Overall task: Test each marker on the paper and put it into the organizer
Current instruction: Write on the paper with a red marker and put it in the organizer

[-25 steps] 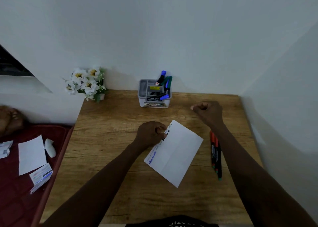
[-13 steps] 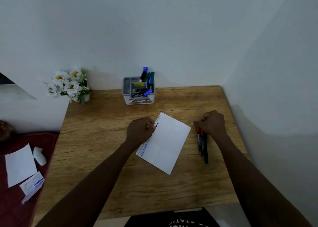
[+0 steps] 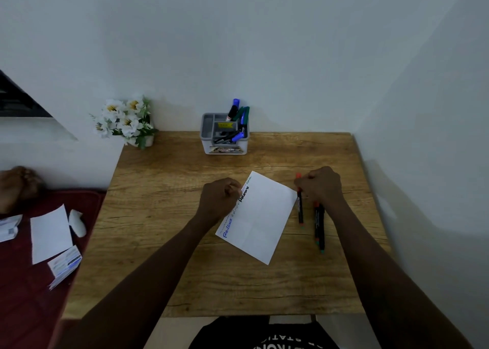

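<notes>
Left hand [image 3: 221, 199] curled into a loose fist, knuckles resting on the left edge of the white paper [image 3: 260, 217], pinning it to the wooden table [image 3: 169, 216]; nothing visibly held in it. Handwritten test marks in blue and black running along that left edge. Right hand [image 3: 320, 187] just right of the paper, fingers closed around the upper part of a red-capped marker [image 3: 299, 206], cap poking out above the knuckles, barrel pointing toward the near edge, lower end seemingly on the table. Just beside it, under the right wrist, two more markers [image 3: 319, 227] lying side by side, parallel. Grey organizer [image 3: 225, 147] at the far edge against the wall, well apart from both hands, several blue, green and black markers already standing in its compartments. White flowers [image 3: 124, 121] at the far-left corner.
</notes>
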Available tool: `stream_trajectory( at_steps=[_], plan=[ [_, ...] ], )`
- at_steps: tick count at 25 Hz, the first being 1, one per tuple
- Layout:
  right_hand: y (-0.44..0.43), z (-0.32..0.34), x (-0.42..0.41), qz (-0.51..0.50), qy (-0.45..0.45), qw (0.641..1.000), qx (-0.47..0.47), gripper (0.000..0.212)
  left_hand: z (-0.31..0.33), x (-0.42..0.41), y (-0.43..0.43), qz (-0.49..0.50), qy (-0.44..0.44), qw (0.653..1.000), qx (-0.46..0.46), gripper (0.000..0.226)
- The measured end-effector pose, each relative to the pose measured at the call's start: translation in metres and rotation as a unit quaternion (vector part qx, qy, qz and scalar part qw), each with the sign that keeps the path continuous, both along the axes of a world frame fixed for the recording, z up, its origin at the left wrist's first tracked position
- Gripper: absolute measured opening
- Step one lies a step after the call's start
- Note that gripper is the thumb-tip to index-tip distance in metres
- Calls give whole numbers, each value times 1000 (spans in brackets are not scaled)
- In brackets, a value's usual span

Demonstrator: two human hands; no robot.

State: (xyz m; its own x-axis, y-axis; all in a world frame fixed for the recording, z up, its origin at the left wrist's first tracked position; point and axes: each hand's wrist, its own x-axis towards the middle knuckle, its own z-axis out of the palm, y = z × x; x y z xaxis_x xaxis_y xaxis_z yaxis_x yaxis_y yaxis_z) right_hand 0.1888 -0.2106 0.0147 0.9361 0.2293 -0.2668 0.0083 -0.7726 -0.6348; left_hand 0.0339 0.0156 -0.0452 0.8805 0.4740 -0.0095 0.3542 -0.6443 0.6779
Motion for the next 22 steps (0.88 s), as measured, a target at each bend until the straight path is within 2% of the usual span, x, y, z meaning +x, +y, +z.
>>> stream_trajectory(
  at_steps=[2, 4, 6, 8, 9, 13, 16, 18, 20, 22],
  plan=[
    [18, 16, -4, 4, 54, 997, 50, 22, 1, -1, -1, 25, -48, 998, -38, 20],
    [39, 28, -13, 65, 132, 988, 56, 24, 8, -3, -4, 5, -80, 995, -59, 37],
    [57, 30, -25, 153, 185, 969, 64, 22, 11, -4, -6, -78, -119, 990, 13, 47],
    [69, 25, -33, 200, 214, 951, 102, 21, 14, -6, -5, -151, -157, 974, 69, 43],
    [72, 22, -36, 206, 225, 945, 120, 21, 15, -8, -4, -157, -167, 970, 76, 36],
    [73, 26, -37, 160, 257, 942, 145, 41, 11, -21, 10, -126, -165, 973, 101, 15],
    [70, 28, -41, 99, 245, 948, 177, 62, 7, -32, 13, -99, -149, 982, 52, 19],
    [76, 24, -50, 106, 237, 948, 186, 71, 11, -30, 4, -121, -134, 983, 20, 22],
    [84, 15, -61, 112, 262, 939, 190, 75, 15, -25, -5, -143, -133, 981, 1, 25],
    [87, 10, -63, 116, 302, 926, 194, 70, 18, -22, -5, -155, -116, 981, -13, 28]
  ],
)
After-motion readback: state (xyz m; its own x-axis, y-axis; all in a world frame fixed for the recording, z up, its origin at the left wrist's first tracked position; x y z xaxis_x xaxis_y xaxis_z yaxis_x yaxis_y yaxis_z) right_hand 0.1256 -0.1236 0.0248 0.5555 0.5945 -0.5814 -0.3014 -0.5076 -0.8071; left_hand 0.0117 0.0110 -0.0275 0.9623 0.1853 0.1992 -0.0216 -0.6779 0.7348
